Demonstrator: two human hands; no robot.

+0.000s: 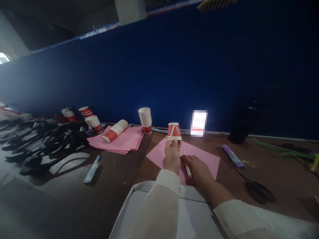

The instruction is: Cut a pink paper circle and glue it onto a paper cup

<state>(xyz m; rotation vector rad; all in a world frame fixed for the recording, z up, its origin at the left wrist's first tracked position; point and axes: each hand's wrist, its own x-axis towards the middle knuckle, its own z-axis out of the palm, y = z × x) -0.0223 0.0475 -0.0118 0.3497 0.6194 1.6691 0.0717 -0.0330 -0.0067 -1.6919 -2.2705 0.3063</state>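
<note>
My left hand (pixel 172 156) grips a red and white paper cup (pixel 174 130) near its rim, and the cup is turned upside down. Close beside it, my right hand (pixel 199 169) is closed around a white marker pen (pixel 187 170) that slants with its tip toward the cup. Some of its fingers are hidden. Below both hands lies a sheet of pink paper (pixel 208 158) on the brown table. Whether the cup touches the paper, I cannot tell.
Stacked paper cups (pixel 145 120) stand by the blue wall. Another cup stack (pixel 116 131) lies on pink sheets (pixel 124 144). A pen pouch (pixel 92 170), black gear (pixel 45 142), a purple roll (pixel 233 156), scissors (pixel 258 192) and a dark bottle (pixel 241 124) surround the workspace. A white box (pixel 189 212) is nearest me.
</note>
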